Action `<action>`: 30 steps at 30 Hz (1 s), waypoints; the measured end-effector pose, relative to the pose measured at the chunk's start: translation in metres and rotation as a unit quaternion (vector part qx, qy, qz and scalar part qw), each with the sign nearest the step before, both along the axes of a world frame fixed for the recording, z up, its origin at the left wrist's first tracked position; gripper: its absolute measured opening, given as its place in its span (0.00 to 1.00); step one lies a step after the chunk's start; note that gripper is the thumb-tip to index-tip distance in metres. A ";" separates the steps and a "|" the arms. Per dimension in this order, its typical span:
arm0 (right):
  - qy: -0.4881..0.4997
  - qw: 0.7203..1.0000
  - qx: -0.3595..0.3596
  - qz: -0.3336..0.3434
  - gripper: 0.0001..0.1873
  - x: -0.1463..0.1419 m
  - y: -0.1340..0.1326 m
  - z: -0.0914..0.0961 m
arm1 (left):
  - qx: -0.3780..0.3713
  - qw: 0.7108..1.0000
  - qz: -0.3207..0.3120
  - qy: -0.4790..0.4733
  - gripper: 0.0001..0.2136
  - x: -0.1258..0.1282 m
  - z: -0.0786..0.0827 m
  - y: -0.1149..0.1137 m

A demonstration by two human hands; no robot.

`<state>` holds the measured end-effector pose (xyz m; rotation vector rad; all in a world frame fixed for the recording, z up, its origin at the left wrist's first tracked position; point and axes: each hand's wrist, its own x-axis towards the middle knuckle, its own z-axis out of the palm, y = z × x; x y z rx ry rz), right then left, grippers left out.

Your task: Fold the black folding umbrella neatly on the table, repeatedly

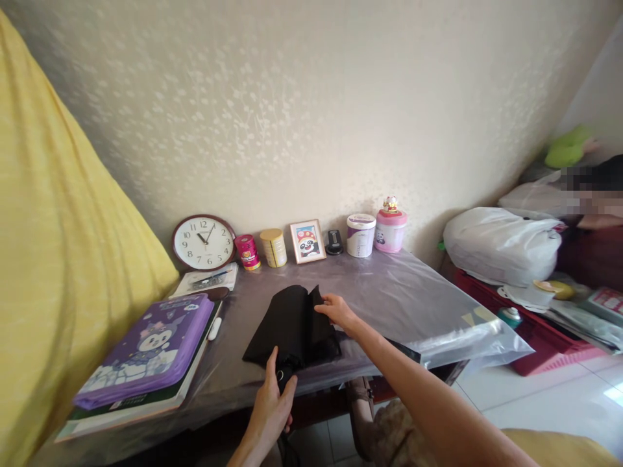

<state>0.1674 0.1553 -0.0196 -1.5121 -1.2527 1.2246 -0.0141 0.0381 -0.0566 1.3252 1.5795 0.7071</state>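
A black folding umbrella [292, 327] lies half-collapsed on the plastic-covered table [389, 292]. My left hand [271, 405] is closed round its handle end at the table's front edge. My right hand [337, 311] rests on the loose black canopy fabric at its right side, fingers curled and pinching a fold.
A purple cartoon case [146, 350] lies on books at the left. Along the wall stand a clock [203, 242], a red tin [247, 251], a yellow tin [273, 247], a framed panda picture [307, 241], a white tub [361, 235] and a pink jar [390, 228]. A white bag [501, 243] and red crate [535, 331] sit right.
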 end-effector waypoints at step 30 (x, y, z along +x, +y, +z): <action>-0.328 0.934 0.107 0.095 0.22 -0.096 0.007 -0.002 | 0.420 0.803 -0.138 0.400 0.19 -0.007 0.006 0.009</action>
